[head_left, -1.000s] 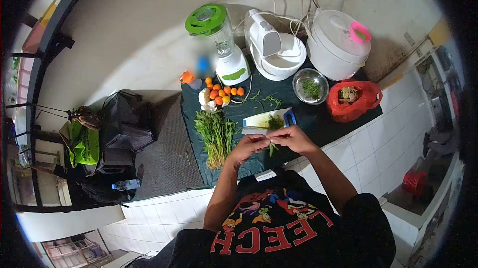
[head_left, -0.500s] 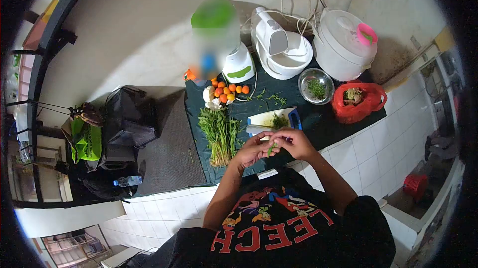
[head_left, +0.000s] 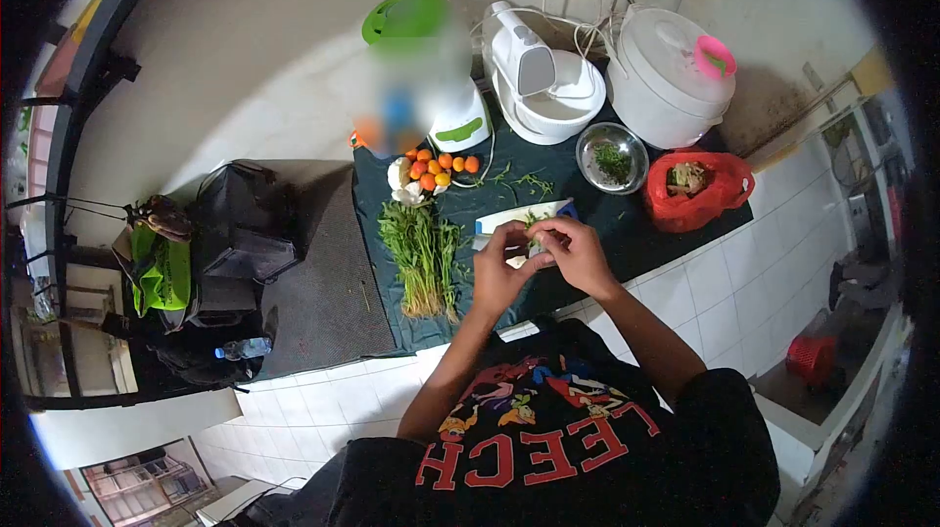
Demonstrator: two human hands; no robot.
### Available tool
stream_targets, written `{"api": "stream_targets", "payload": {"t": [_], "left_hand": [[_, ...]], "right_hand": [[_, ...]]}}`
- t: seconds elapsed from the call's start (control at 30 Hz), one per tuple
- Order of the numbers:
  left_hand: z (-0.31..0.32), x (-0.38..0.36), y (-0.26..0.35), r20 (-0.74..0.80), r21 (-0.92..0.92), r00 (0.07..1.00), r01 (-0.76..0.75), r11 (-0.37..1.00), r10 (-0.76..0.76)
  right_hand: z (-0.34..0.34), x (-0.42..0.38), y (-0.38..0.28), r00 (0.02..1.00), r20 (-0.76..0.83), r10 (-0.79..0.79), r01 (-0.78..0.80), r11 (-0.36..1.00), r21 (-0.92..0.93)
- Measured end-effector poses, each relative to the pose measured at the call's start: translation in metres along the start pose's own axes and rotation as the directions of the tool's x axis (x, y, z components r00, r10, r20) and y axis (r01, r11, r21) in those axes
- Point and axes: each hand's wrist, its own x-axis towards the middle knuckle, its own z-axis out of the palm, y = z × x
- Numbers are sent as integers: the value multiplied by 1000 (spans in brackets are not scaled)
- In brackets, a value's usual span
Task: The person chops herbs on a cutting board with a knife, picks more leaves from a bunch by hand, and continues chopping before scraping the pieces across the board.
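My left hand (head_left: 501, 267) and my right hand (head_left: 578, 255) meet over the near edge of a white and blue cutting board (head_left: 493, 223), fingers curled and fingertips close together. Between them a bit of green shows, too small and covered to make out. Chopped green herbs (head_left: 535, 216) lie on the board just beyond my fingertips, partly hidden. A grey blade edge (head_left: 480, 242) peeks out left of my left hand. To the left lies a bunch of leafy greens with roots (head_left: 421, 263). A steel bowl (head_left: 585, 160) holding chopped greens stands behind my right hand.
Small orange tomatoes (head_left: 428, 169) and white garlic (head_left: 399, 174) lie beyond the bunch. A blender (head_left: 458, 123), a white stand mixer (head_left: 534, 67) and a rice cooker (head_left: 661, 76) line the wall. At right sits a red plastic bag (head_left: 685, 212); a water bottle (head_left: 243, 349) lies left.
Both hands have moved forward from the board's near side to over it. The green piece seen between my fingers earlier is now mostly covered. The view has shifted slightly.
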Motion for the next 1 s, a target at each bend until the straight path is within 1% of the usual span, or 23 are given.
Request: {"api": "stream_targets", "payload": {"t": [0.07,0.13,0.17,0.23,0.27,0.33,0.37,0.4,0.43,0.47,0.53,0.57,0.63,0.67,0.7,0.73,0.77,0.83,0.87,0.9,0.93,0.97,1.0], "left_hand": [[5,3,-2,-8,24,1000,0,1000,0],[11,-2,0,-46,-48,998,35,998,-37],[13,-3,1,-50,-51,998,33,998,-36],[17,-3,1,-76,68,997,29,997,-24],[18,-4,1,-78,67,997,23,997,-18],[17,-4,10,-78,158,995,-54,986,67],[17,-5,9,-78,154,995,-56,986,69],[18,-6,9,-76,174,991,-93,980,108],[19,-7,8,-73,195,986,-131,972,147],[22,-9,8,-72,193,986,-132,972,149],[28,-16,9,-138,52,989,-52,997,59],[32,-19,7,-135,47,989,-54,997,60],[40,-22,-2,-184,-180,983,-13,984,-20],[42,-21,-7,-183,-184,983,-14,983,-21],[43,-19,-9,-196,-208,979,20,978,-62],[42,-17,-10,-208,-232,973,54,971,-104],[41,-14,-11,-210,-232,972,56,971,-106],[34,-10,-10,-197,20,980,36,999,-31],[32,-10,-8,-196,21,980,39,999,-34],[29,-7,-7,-157,135,987,-16,991,37],[26,-5,-5,-109,246,989,-74,966,104],[23,-4,-7,-106,249,989,-76,965,105],[21,-3,-9,-59,337,976,-178,925,209]], "right_hand": [[-4,1,11,1000,13,15,-15,1000,24],[-8,-1,11,999,31,32,-33,998,48],[-11,-3,11,999,43,32,-33,999,40],[-15,-4,7,998,54,24,-25,999,30],[-16,-5,6,999,41,26,-27,999,34],[-21,-5,4,999,24,25,-26,999,33],[-24,-5,5,999,28,38,-38,999,3],[-27,-6,5,998,32,53,-52,998,-26],[-28,-7,7,998,32,54,-53,998,-29],[-29,-8,9,999,11,32,-32,999,-37],[-31,-8,10,1000,-14,10,-11,999,-51],[-33,-8,10,1000,0,27,-27,999,-40],[-35,-8,10,999,12,45,-44,998,-35],[-35,-7,11,1000,13,24,-23,999,-28],[-36,-7,9,1000,14,3,-3,1000,-19],[-38,-6,7,1000,16,3,-3,1000,-20],[-40,-6,4,999,45,18,-17,999,-40],[-41,-8,0,996,76,38,-33,998,-58],[-39,-9,-1,999,51,0,3,998,-63],[-38,-8,-2,999,24,-42,44,997,-69],[-37,-7,-1,999,21,-44,45,997,-66],[-36,-7,2,999,1,-41,41,996,-75],[-34,-6,3,999,-20,-37,36,996,-84]]}}
